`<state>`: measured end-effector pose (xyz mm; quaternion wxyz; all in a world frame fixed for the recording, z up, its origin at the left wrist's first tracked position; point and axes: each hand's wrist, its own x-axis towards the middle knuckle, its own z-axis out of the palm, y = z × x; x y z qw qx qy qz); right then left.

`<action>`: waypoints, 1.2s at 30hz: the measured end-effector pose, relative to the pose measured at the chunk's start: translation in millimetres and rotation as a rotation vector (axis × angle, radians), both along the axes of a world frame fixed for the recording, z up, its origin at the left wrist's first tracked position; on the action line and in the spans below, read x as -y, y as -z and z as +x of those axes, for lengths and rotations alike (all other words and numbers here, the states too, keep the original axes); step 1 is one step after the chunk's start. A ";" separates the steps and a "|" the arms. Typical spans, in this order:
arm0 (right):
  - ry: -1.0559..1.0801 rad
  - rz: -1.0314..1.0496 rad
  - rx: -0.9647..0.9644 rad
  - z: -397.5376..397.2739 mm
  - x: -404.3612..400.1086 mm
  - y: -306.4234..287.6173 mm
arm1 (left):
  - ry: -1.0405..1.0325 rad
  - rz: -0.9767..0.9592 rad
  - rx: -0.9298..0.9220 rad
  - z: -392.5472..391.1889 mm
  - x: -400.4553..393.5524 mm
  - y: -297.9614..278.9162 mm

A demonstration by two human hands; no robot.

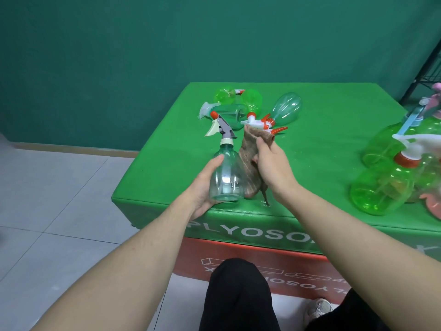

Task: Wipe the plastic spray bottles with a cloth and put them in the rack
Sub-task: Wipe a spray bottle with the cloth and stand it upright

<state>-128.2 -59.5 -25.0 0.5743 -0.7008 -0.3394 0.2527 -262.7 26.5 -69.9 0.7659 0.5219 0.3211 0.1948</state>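
Head view, read left to right. The left hand (202, 187) cupped the base and lower wall of a clear, pear-shaped plastic spray bottle with a grey-and-cream trigger head and orange nozzle tip (225, 173), fingers curled round it, thumb up the near side. The bottle was held roughly upright above the near left part of the green padded table (322, 149), apparently so that its right flank was presented for wiping. Against that flank lay a brown ribbed cloth (249, 161), gripped by the right hand (272, 168), whose fingers were bunched round the upper folds; a loose tail of cloth hung down to the table surface near the front edge.

Behind the hands, a cluster of unwiped bottles (241, 103) lay on their sides, green and clear-teal bodies with white and orange trigger heads, close together and partly overlapping. Judged from their position, these awaited their turn.

At the right edge, several large translucent green bottles (381, 189) with white, blue and pink trigger heads crowded together; whether they sat in a rack or on the table could not be told. A black wire frame (424, 68) stood at the upper right corner, possibly the rack.

Bare table lay between the held bottle and the right-hand group, giving open room for a carry to the right. The held bottle hung just inside the table's front edge, with tiled floor (59, 187) below on the left.
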 end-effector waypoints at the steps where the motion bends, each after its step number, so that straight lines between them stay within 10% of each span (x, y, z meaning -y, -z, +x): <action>1: 0.040 0.017 -0.105 1.1 -3.3 -2.3 | -0.003 -0.039 0.024 -1.2 -1.0 -1.5; 5: 0.068 0.073 -0.164 0.4 -14.5 -12.4 | -0.045 -0.133 0.101 -4.8 -3.6 -2.6; 25: -0.351 -0.343 1.054 10.1 -29.2 -15.7 | -0.041 -0.159 0.120 5.2 -3.7 7.3; 31: -0.366 -0.443 1.173 16.4 -35.6 -29.1 | 0.011 -0.127 0.086 6.7 -3.0 6.7; 36: -0.298 -0.363 0.846 8.1 -41.7 -18.0 | 0.008 -0.117 0.075 8.7 -3.0 4.2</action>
